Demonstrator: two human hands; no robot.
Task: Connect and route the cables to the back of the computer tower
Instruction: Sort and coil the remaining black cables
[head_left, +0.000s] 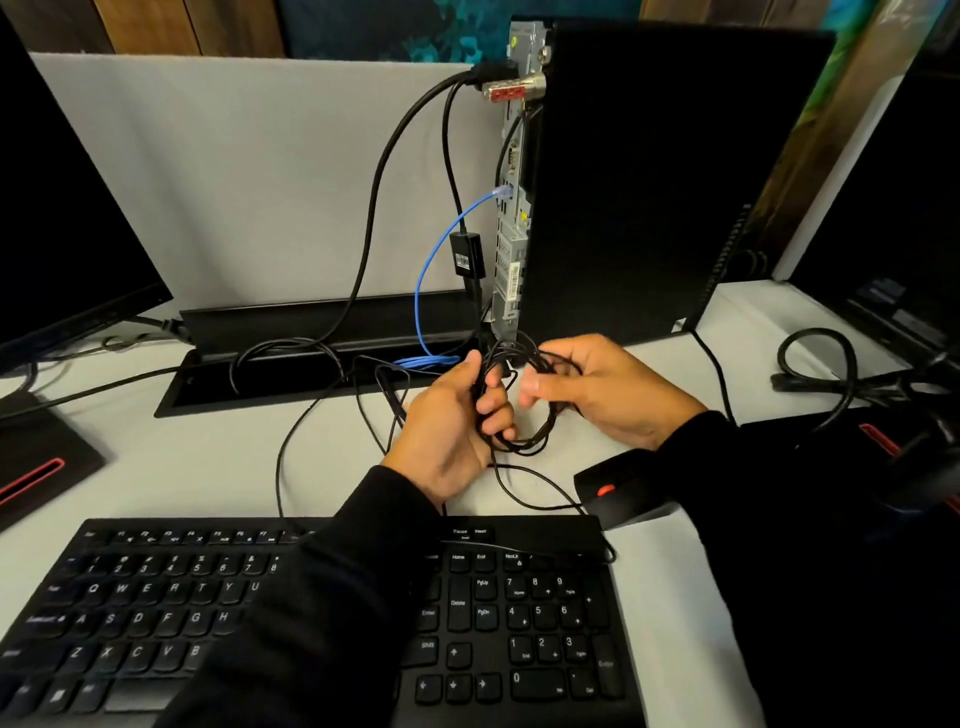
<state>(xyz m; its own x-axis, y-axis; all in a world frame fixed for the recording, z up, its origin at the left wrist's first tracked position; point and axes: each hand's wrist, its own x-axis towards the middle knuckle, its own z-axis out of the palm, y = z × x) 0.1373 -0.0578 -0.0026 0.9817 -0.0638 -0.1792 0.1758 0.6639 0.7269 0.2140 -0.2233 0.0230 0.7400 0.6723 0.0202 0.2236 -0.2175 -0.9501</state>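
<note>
**Keyboard up front, cable coil in both hands**

Keyboard (322, 618) sits nearest the cam, w/ both sleeves crossing over it. Just past it, left hand (449, 421) has its fingers curled round a coil (524, 400) of thin black cable; right hand (597, 387) holds the coil's far side, fingers hooked through the loops. Coil hangs just in front of the tower's (649, 182) rear base. Tower back already carries a blue cable (436, 249), thick black leads up top, and an adapter (466, 254) dangling mid-height.

Risks, as I judge them: loops could knot if pulled apart unevenly; slack tail runs toward the mouse (618, 491), so a hard tug may drag it. Coil could also snag the adapter or blue cable and work a plug loose. Which port it goes to: can't tell.

Containers: desk trough (311, 322) w/ lid raised holds blue-cable slack and black leads.
</note>
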